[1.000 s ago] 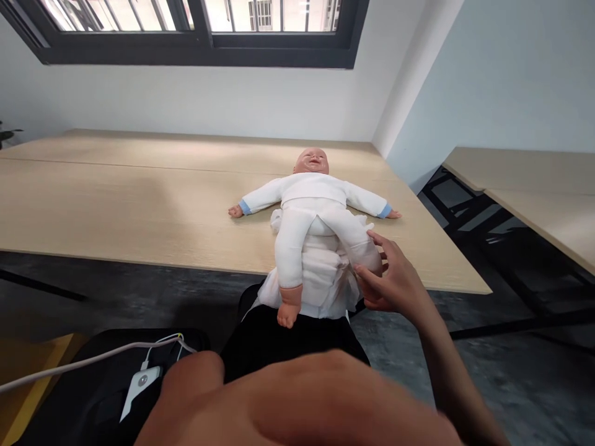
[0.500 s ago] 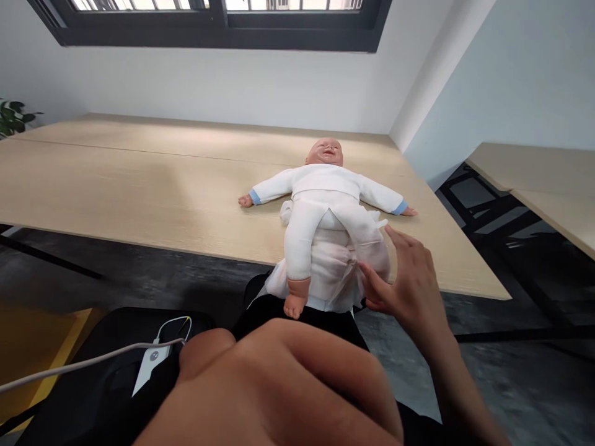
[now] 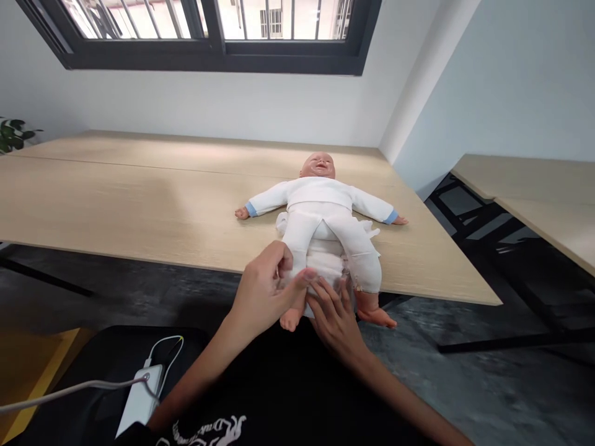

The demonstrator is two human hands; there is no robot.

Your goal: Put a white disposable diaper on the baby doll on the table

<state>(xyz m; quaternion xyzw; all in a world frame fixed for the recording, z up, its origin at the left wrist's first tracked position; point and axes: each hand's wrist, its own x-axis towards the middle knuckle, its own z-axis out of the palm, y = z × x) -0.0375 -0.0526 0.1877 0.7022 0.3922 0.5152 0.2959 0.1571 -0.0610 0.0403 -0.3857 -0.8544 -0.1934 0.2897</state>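
A baby doll [image 3: 320, 193] in a white outfit with blue cuffs lies on its back on the table, feet towards me, lower legs past the edge. White, crinkled material that looks like a diaper [image 3: 324, 260] spreads under its hips and between its legs, with tabs at both sides. My left hand [image 3: 263, 288] is at the doll's leg on the left, fingers curled and thumb stretched across towards my right hand; what it holds, if anything, is hidden. My right hand [image 3: 337, 316] lies on the diaper's near part, fingers extended and a little apart.
The wooden table [image 3: 139, 204] runs along the wall below a window [image 3: 223, 59]. A second table [image 3: 539, 186] stands at the right. At lower left, a white power bank [image 3: 139, 396] with cables lies on a black chair [image 3: 74, 396].
My left hand has gone from close before the camera to the doll's leg. My right hand has moved from the diaper's right side to its near middle. The doll's foot on the right now shows.
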